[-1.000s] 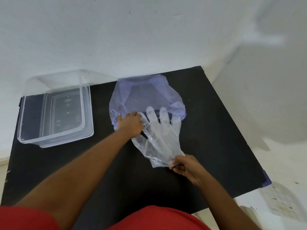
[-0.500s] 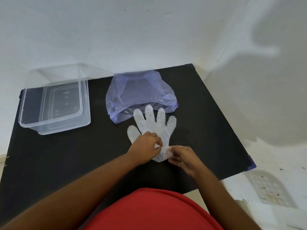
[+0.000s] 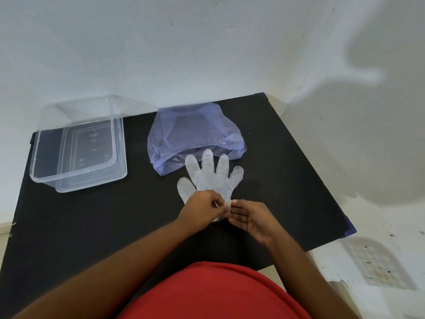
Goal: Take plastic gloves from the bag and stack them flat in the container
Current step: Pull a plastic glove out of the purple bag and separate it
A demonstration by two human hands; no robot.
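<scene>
Both hands, left [image 3: 202,209] and right [image 3: 249,218], seemingly pinch the glove [image 3: 210,178] cuff; its fingers point toward the bag [image 3: 193,134]

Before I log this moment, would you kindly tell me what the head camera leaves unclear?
- Cuff of the clear plastic glove: covered by the left hand and right hand, so the exact grip is unseen.
- Inside of the bluish plastic bag: its crumpled film hides any remaining gloves.
- Clear rectangular container: transparent, so thin gloves lying inside cannot be ruled out.
- Black table: near edge cut off by the red shirt.
</scene>
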